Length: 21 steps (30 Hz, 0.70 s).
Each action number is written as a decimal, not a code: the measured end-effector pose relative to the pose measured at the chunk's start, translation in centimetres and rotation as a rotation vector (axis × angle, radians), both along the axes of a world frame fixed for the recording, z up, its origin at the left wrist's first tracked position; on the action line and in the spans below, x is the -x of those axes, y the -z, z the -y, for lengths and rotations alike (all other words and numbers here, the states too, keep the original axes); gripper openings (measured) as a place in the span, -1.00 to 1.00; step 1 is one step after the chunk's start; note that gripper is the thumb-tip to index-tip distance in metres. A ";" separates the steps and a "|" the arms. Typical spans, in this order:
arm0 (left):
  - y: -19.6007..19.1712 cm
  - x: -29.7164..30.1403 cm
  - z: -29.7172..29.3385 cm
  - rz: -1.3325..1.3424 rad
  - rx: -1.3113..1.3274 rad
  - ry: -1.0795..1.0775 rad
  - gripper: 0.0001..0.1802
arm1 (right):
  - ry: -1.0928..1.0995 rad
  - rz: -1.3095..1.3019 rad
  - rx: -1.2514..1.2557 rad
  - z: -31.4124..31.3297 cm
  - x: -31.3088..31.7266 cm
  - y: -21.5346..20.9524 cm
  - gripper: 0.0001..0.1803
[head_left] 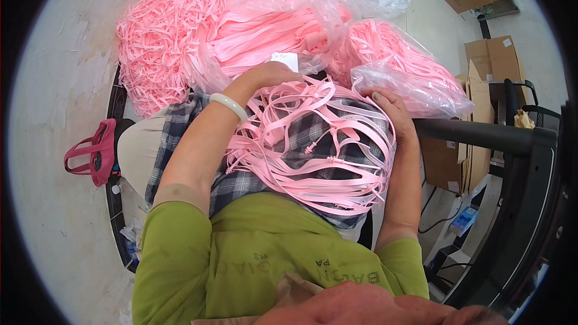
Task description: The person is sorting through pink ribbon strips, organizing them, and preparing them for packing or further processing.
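Left forearm (195,156) slants up and inward, bare; left hand (274,75) turned toward the right, back uppermost, fingertips hidden, so closure unclear. Right forearm (403,186) bare, nearly vertical in view; right hand (394,108) angled up and left, digits partly bent, one nail visible, grip undetermined. Hands apart, left reaching slightly farther forward.

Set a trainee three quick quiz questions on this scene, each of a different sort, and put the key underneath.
1. Multiple choice: what pattern does the cloth under the pink straps on the lap have?
a) dots
b) plaid
c) none, it is plain
2. True or false: the white bangle is on the right wrist.
3. Short answer: which hand is nearer the cardboard boxes?

Key
1. b, plaid.
2. False; it is on the left wrist.
3. The right hand.
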State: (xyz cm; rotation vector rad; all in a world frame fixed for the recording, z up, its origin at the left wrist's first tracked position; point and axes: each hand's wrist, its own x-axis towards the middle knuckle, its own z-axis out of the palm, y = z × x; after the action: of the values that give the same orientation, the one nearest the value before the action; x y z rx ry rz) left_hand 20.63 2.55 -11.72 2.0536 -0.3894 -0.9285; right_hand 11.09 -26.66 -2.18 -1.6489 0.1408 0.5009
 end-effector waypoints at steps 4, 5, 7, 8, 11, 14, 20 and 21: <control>0.1 0.4 -2.9 -0.142 -0.043 -0.076 -0.22 | 0.001 -0.006 -0.034 1.0 -0.8 1.5 -0.70; 0.0 0.1 -3.8 -0.156 -0.063 -0.072 -0.28 | -0.007 -0.011 -0.037 1.0 -1.2 1.6 -0.70; -0.8 0.2 -5.5 -0.083 -0.089 -0.027 -0.35 | -0.038 -0.003 0.013 1.1 -2.2 1.5 -0.69; -1.2 0.2 -6.3 -0.004 -0.114 0.026 -0.42 | -0.053 0.000 0.038 1.0 -2.7 1.3 -0.68; -4.2 2.7 -7.1 0.069 -0.141 0.110 -0.40 | -0.144 0.081 0.139 -0.3 -4.2 -0.5 -0.68; -4.4 5.3 -8.1 0.196 -0.110 0.253 -0.33 | -0.167 0.082 0.137 -1.1 -5.4 0.3 -0.70; -5.6 7.4 -8.5 0.469 -0.139 0.289 -0.20 | -0.253 0.070 0.204 -2.6 -5.7 0.8 -0.73; -5.8 7.2 -8.2 0.490 -0.124 0.285 -0.20 | -0.277 0.068 0.243 -2.7 -5.9 0.4 -0.73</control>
State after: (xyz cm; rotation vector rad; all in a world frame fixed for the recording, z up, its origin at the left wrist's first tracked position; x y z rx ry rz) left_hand 13.47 10.77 -5.93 2.3750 -0.9245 -0.6087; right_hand 16.98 -23.99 -2.55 -1.9334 -0.0825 0.6563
